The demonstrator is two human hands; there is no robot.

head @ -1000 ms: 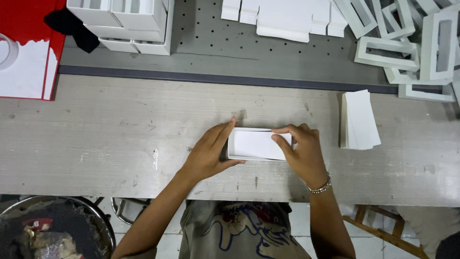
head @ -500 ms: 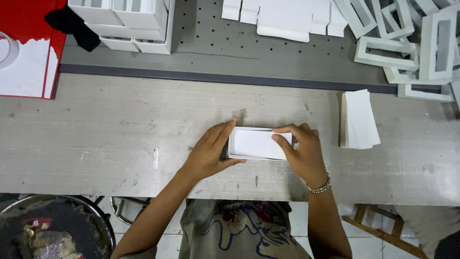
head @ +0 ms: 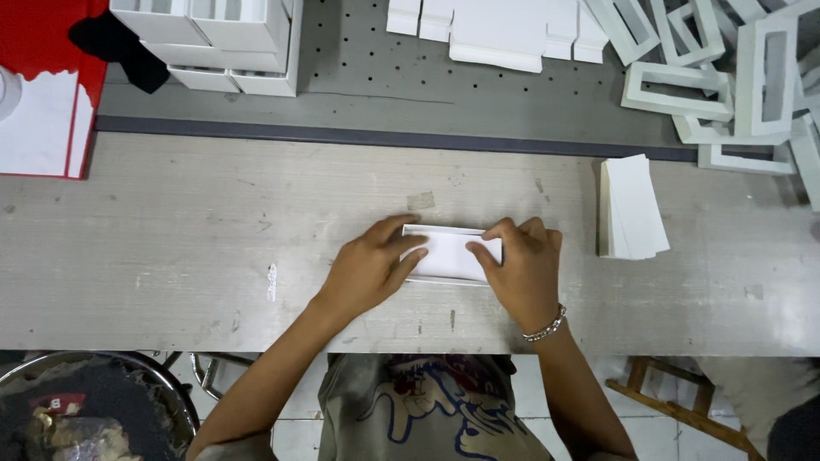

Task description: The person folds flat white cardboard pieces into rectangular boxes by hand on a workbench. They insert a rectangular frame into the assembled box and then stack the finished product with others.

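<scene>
At frame centre, the left hand and right hand press curled fingers onto a flat white card piece; the card stack at right remains unused.

Flat white rectangular box lies on workbench.
</scene>
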